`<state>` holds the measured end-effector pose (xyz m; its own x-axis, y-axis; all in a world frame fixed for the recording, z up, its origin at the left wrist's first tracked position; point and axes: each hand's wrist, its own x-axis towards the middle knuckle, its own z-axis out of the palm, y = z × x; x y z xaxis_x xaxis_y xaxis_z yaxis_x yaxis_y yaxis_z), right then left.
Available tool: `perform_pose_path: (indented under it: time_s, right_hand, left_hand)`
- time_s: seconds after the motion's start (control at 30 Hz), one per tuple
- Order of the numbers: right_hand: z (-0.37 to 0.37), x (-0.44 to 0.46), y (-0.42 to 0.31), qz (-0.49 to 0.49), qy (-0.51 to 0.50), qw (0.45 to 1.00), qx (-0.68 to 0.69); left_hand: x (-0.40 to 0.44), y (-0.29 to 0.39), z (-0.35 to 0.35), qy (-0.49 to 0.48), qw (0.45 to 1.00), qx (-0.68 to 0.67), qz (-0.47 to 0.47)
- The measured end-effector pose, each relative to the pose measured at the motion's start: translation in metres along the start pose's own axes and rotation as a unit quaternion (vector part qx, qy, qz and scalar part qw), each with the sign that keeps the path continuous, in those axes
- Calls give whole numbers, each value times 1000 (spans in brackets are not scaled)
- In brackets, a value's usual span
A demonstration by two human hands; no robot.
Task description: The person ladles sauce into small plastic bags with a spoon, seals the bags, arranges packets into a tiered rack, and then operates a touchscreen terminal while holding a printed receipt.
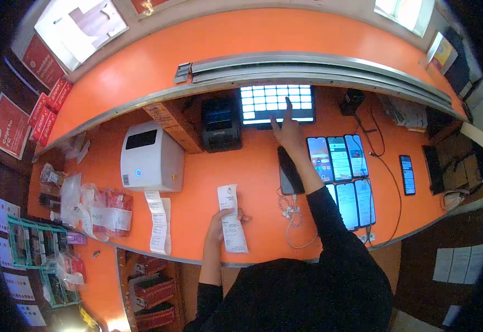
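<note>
A printed paper receipt (234, 233) is gripped in my left hand (217, 226), with its fingers closed round the middle of the slip, above the orange counter (197, 188). Extended fingers of my right hand (288, 130) are at the lit touchscreen (277, 103), which shows a grid of tiles. Nothing is held in that hand. Below the right hand lies a dark phone (290, 171) with a cable. To the left, a white printer (148, 157) has a long paper strip (159, 224) hanging from its front. A black printer (221, 124) stands left of the screen.
Several lit phones (340, 155) lie in rows beside my right forearm, and another phone (407, 175) sits farther right. Cables run between them. Plastic-wrapped packets (114, 209) are at the left. A raised shelf with a metal rail (319, 65) spans above the screen.
</note>
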<state>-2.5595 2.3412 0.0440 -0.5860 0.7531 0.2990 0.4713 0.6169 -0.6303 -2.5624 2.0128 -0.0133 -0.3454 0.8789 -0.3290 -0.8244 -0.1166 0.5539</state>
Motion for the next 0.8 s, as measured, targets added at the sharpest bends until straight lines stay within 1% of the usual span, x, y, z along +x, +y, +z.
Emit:
perform_pose_path:
  time_s: [0.07, 0.1, 0.17, 0.2, 0.27, 0.37, 0.43, 0.5, 0.57, 0.63, 0.7, 0.8]
  right_hand:
    - [-11, 1, -8, 27, -57, 998, 3]
    - [-7, 3, -3, 27, -56, 998, 3]
    - [2, 8, 6, -7, -46, 998, -34]
    - [-3, 7, 2, -8, -45, 998, -34]
    - [-13, 0, -5, 3, -21, 1000, -2]
    - [-11, 0, -5, 25, -16, 1000, -2]
    - [-8, 1, -1, 16, -7, 1000, -3]
    - [-7, 2, 0, 6, 1, 1000, -3]
    - [-11, 1, -2, 2, -4, 1000, 31]
    - [-8, 4, 1, 2, -3, 1000, 20]
    - [-7, 5, 1, 2, 0, 1000, 10]
    - [-7, 3, -1, 21, -6, 1000, -10]
  left_hand:
    - [1, -1, -1, -19, 1000, -15, 7]
    - [2, -2, 0, -37, 999, -31, 13]
    - [1, -4, -2, -37, 999, -34, 12]
    - [1, -3, -2, -37, 999, -38, 11]
    - [1, -2, -1, -36, 999, -33, 13]
    - [0, -2, 2, -34, 999, -33, 9]
    - [1, -2, -1, -34, 999, -36, 7]
    - [1, -4, -8, 1, 1000, -27, 2]
    - [2, -5, -10, -9, 1000, -28, 5]
    - [1, -3, -6, -20, 999, -28, 8]
    - [0, 0, -1, -6, 1000, -3, 3]
    - [2, -2, -4, -1, 1000, 0, 2]
